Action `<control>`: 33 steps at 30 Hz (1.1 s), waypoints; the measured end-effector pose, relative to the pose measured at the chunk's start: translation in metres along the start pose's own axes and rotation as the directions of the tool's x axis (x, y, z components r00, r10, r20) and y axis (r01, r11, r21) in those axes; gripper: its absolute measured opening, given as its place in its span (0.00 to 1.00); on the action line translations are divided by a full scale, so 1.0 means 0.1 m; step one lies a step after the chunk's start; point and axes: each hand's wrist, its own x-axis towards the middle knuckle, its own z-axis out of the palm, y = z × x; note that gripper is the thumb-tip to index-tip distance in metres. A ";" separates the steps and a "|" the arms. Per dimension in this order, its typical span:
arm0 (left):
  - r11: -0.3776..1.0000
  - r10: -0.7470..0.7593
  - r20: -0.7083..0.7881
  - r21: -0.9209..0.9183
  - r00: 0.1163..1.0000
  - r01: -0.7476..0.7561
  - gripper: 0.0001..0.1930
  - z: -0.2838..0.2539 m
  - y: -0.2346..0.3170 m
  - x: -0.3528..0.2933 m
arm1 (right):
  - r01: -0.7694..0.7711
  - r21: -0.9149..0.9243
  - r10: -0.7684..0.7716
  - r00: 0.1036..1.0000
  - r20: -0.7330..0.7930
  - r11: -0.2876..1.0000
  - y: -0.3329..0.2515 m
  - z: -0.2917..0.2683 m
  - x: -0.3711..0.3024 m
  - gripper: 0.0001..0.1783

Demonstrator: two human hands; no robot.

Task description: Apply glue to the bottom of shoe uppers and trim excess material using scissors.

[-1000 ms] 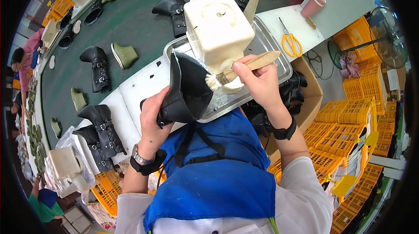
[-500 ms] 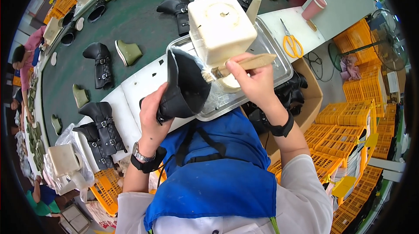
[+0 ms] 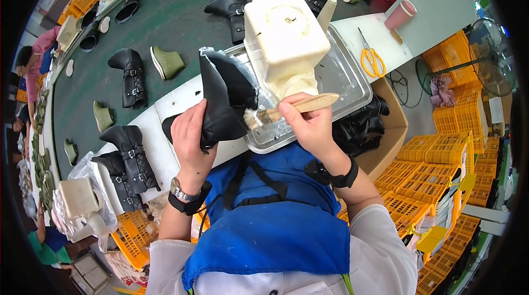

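My left hand is closed around a black boot upper, its wide mouth turned toward my right. Whitish paste shows along the far part of the rim. Between its fingers and thumb, my right hand grips a wooden-handled brush. White paste coats the bristles, which sit at the near edge of the boot's mouth. Just beyond the brush, a cream plastic container stands neck-down in a metal tray.
Orange scissors and a pink cup lie right of the tray. Black boots and green wedge soles rest along the green belt. A cardboard box and orange crates stand at my right. Other people work far left.
The brush has moved down and left from the rim's right side to its near edge. My left hand has tilted the boot upper and shifted it slightly left.
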 end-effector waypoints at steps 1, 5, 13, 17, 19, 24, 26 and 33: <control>0.999 -0.035 0.000 -0.031 0.999 0.035 0.36 -0.01 0.01 -0.01 | 0.099 -0.050 -0.101 0.994 -0.043 0.994 0.05 -0.02 0.02 0.05; 0.993 -0.080 0.026 -0.082 0.996 0.082 0.35 -0.03 0.05 -0.03 | 0.345 -0.155 -0.369 0.915 -0.164 0.926 0.13 -0.01 0.12 0.04; 0.998 -0.019 -0.018 -0.058 1.000 0.018 0.36 -0.04 -0.01 -0.02 | 0.442 -0.382 -0.457 0.888 0.056 0.812 -0.05 -0.01 0.06 0.02; 0.998 0.056 -0.045 0.021 0.997 -0.056 0.36 -0.06 -0.06 0.02 | 0.285 -0.173 -0.265 0.956 0.130 0.943 -0.05 0.06 -0.02 0.03; 0.995 0.085 -0.041 0.053 0.996 -0.083 0.36 -0.07 -0.09 0.04 | 0.209 -0.103 -0.195 0.972 0.131 0.972 -0.07 0.09 -0.06 0.04; 0.972 0.197 0.035 0.125 0.980 -0.199 0.37 -0.09 -0.13 0.04 | -0.162 0.141 0.156 0.987 0.049 0.977 -0.10 0.07 -0.08 0.07; 0.985 0.155 0.043 0.069 0.987 -0.158 0.38 -0.11 -0.14 0.08 | -0.130 0.177 0.143 0.988 -0.059 0.976 -0.09 -0.02 -0.01 0.07; 0.515 -0.377 0.396 -0.662 0.837 0.545 0.46 -0.35 -0.33 0.17 | -0.069 -0.205 0.027 0.979 -0.202 0.976 -0.07 -0.66 0.33 0.10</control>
